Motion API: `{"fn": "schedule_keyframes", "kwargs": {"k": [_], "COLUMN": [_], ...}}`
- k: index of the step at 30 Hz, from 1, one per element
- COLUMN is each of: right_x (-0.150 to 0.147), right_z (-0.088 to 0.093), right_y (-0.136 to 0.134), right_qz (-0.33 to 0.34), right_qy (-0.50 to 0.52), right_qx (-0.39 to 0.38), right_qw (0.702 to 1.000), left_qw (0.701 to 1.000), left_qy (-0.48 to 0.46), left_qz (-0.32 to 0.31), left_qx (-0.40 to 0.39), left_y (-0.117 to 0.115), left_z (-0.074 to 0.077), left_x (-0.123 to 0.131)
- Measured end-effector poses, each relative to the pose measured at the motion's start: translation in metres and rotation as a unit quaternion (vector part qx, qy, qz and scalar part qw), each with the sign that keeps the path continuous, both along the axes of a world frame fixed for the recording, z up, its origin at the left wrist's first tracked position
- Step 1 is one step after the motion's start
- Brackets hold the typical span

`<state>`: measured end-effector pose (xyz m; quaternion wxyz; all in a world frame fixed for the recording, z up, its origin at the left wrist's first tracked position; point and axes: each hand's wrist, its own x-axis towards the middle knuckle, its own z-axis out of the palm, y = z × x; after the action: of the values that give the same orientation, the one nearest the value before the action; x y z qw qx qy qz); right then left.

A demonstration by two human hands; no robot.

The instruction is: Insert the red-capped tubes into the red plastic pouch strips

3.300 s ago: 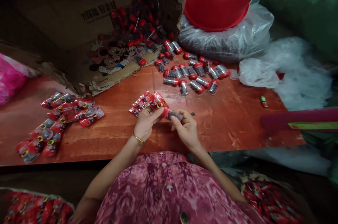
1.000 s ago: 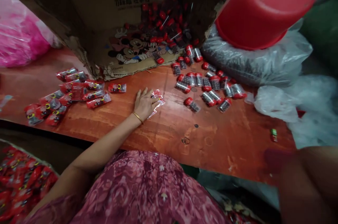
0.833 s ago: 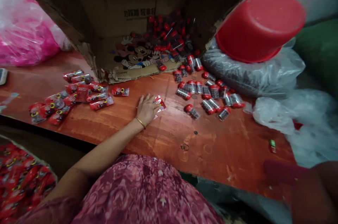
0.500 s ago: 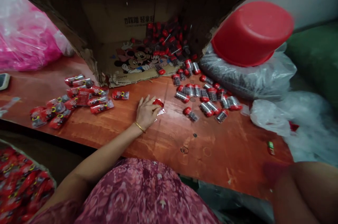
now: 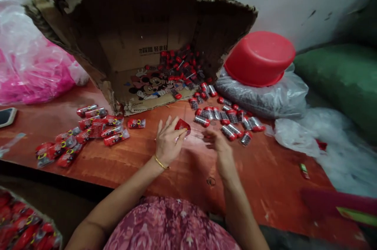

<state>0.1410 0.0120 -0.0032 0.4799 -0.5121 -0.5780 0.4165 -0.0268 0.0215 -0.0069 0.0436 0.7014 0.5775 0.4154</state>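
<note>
Between the thumb and fingers of my left hand, which wears a gold bangle, is a small clear packet with a red printed part. My right hand is just to its right over the table, fingers curled and blurred; whether they hold a jar is unclear. Beyond the right hand lie several small clear jars with red lids and dark contents. More such jars are heaped inside a torn cardboard box. At the left, several filled red packets lie in a loose pile.
The red-brown table bears a phone at the left and a small green object at the right. A red basin rests upside down on a filled plastic bag. More red packets fill a container below left.
My right hand has come in from the lower right to the jars. The left hand keeps hold of the packet, its red part now more exposed. The view has tilted up.
</note>
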Motion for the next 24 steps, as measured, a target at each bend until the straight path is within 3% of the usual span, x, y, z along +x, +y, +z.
{"fn": "schedule_keyframes", "kwargs": {"k": [4,7,12,14,17,22,24], "right_x": [-0.03,-0.044,-0.041,-0.038,-0.038,-0.044,-0.045], "right_z": [-0.011,-0.016,-0.024,-0.026,-0.026,-0.03,-0.033], "right_y": [-0.002,0.003,0.006,0.003,-0.002,-0.007,-0.007], "right_qz": [0.016,-0.008,-0.089,-0.102,-0.123,-0.122,-0.107], "right_qy": [0.091,0.145,0.148,0.117,0.045,0.008,0.013], "right_qx": [-0.079,-0.085,-0.071,-0.049,0.008,0.047,0.046], "right_qw": [0.993,0.986,0.982,0.987,0.991,0.991,0.993], "left_qw": [0.999,0.998,0.987,0.949,0.85,0.671,0.645], "left_qy": [0.034,0.028,-0.128,-0.242,-0.413,-0.614,-0.636], "left_qz": [-0.023,-0.044,-0.029,-0.055,-0.083,-0.054,-0.043], "left_qx": [0.026,0.021,-0.097,-0.196,-0.315,-0.413,-0.421], "left_y": [-0.002,-0.005,-0.008,-0.009,-0.011,-0.014,-0.013], "left_z": [0.003,0.003,-0.001,-0.004,-0.007,0.0,0.002], "left_x": [0.009,0.013,0.01,0.009,0.012,0.022,0.023]}}
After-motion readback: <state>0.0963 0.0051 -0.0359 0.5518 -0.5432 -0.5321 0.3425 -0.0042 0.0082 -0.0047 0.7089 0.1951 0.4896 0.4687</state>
